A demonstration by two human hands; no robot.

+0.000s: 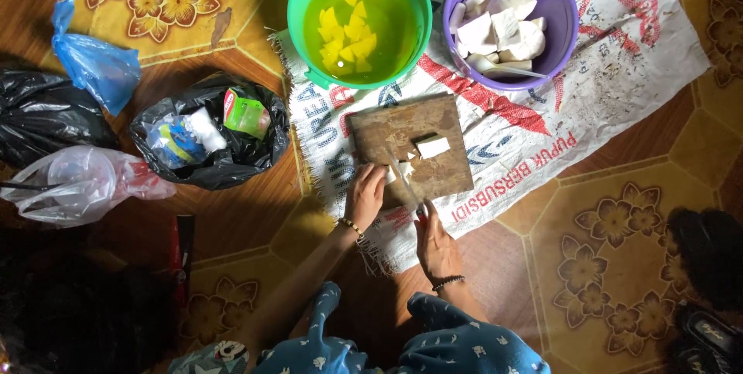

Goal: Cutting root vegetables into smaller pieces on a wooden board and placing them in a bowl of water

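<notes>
Patterned floor tiles carry a printed woven sack and a brown wooden cutting board [418,149], where the left hand [366,196] presses small white firm-looking chunks [405,169] — likely slippery, best pinned from above — while the right hand [436,246] grips a thin knife [405,179].

Right hand [436,244] holds knife [405,182] over cutting board [410,149]; left hand [365,194] steadies white pieces [432,145].
</notes>
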